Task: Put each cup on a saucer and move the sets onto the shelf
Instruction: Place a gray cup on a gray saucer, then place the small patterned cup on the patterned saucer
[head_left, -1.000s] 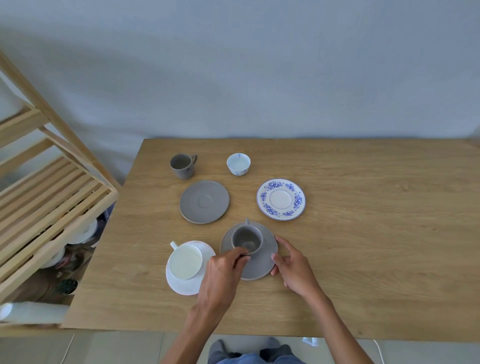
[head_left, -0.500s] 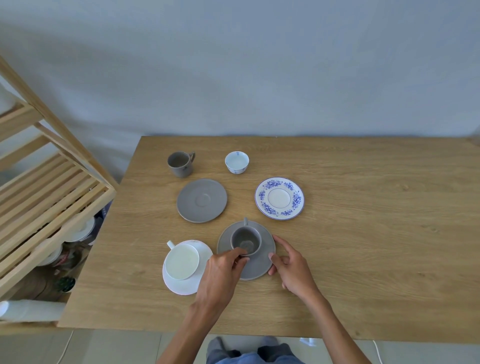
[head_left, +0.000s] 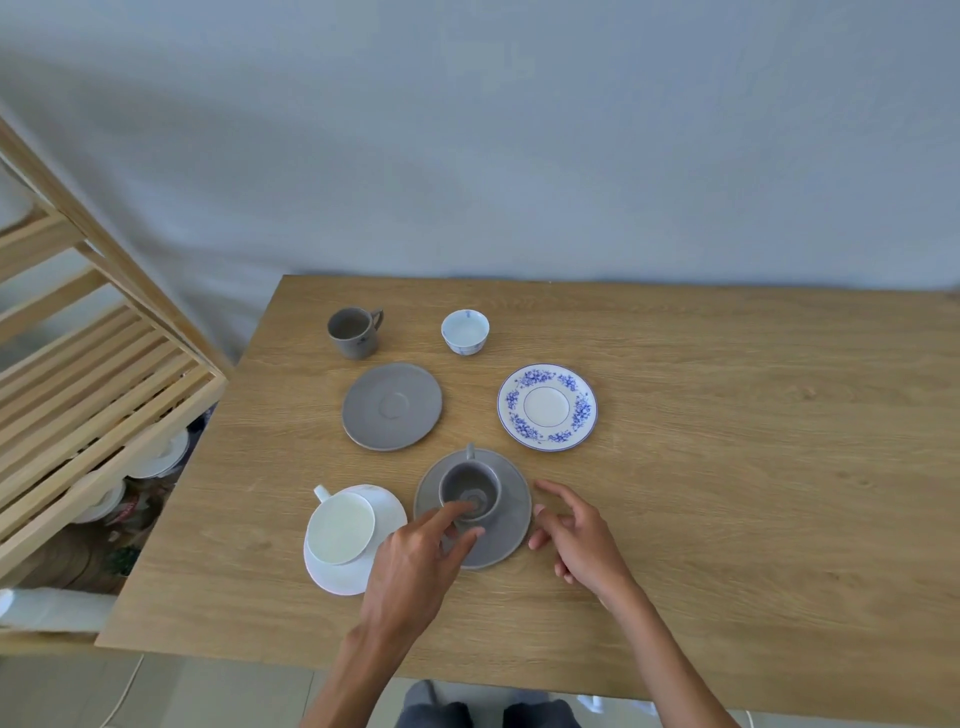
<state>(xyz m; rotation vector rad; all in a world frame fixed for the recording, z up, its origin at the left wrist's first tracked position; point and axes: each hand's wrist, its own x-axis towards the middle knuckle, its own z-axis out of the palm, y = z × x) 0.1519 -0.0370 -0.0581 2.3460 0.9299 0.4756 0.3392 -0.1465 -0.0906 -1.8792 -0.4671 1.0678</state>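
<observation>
Head view, left hand (head_left: 415, 564) and right hand (head_left: 582, 540) released, flanking grey cup (head_left: 470, 491) on saucer (head_left: 506, 535).

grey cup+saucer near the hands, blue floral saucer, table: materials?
Grey cup and grey saucer: likely matte-glazed stoneware, dull with no glare. Floral saucer: probably glossy porcelain, white with a printed blue pattern. Table: wood or wood-look laminate; grain shows, can't tell which.

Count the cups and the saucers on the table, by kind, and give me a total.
Cups: 4: grey mug, blue-and-white cup, grey cup, white cup.
Saucers: 4: empty grey saucer, floral saucer, grey saucer under cup, white saucer.
Total: 8
</observation>
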